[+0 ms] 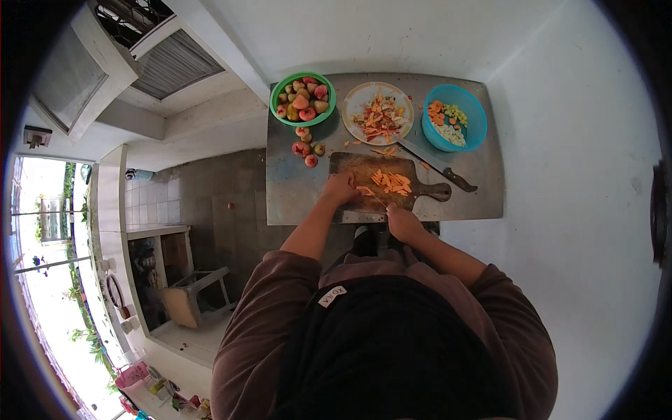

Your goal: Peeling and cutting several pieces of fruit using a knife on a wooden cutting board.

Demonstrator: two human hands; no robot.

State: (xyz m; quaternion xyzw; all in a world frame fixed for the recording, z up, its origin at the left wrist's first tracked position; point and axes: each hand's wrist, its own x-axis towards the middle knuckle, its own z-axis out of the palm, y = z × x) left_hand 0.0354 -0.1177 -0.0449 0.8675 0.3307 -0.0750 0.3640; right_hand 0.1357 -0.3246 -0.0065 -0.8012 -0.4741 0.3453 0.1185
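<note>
Grey table, left hand pinning orange piece, right hand gripping small knife, big knife beside

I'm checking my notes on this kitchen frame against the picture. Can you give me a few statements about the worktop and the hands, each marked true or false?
1. The green bowl holds red and green fruit. True.
2. The cutting board is bare. False: orange slices lie on it.
3. A large knife lies between the blue bowl and the board, in no hand. True.
4. The left hand rests in the blue bowl. False: it presses an orange piece on the board.
5. The right hand holds a thin blade at the board's near edge. True.
</note>
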